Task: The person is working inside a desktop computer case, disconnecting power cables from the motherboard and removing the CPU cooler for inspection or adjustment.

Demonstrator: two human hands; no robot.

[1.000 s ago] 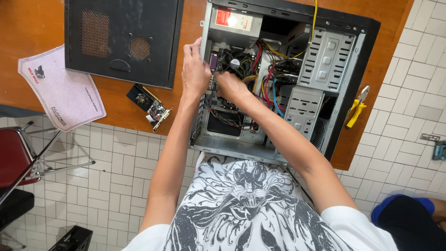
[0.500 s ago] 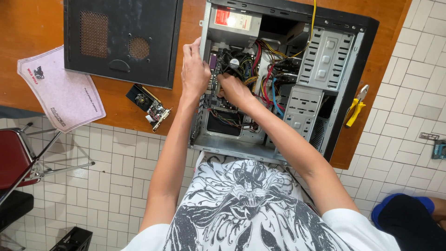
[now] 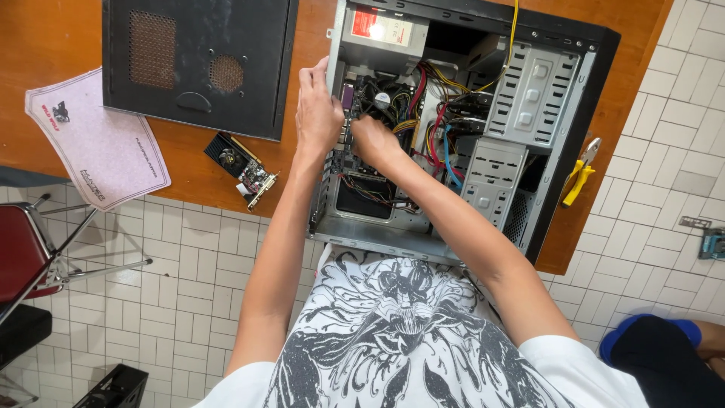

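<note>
While the open computer case (image 3: 529, 136) lies on its side on the orange bench (image 3: 174, 162), my left hand (image 3: 317, 113) rests flat against its rear edge, fingers loose and gripping nothing. My right hand (image 3: 374, 140) reaches inside over the motherboard (image 3: 362, 162), beside the cooler fan (image 3: 381, 98); whether its fingers pinch anything I cannot tell. Left of the case lie a graphics card (image 3: 243, 170), the black side panel (image 3: 196, 64) and a pink sheet (image 3: 94, 140). Yellow-handled pliers (image 3: 580, 175) sit to the right.
</note>
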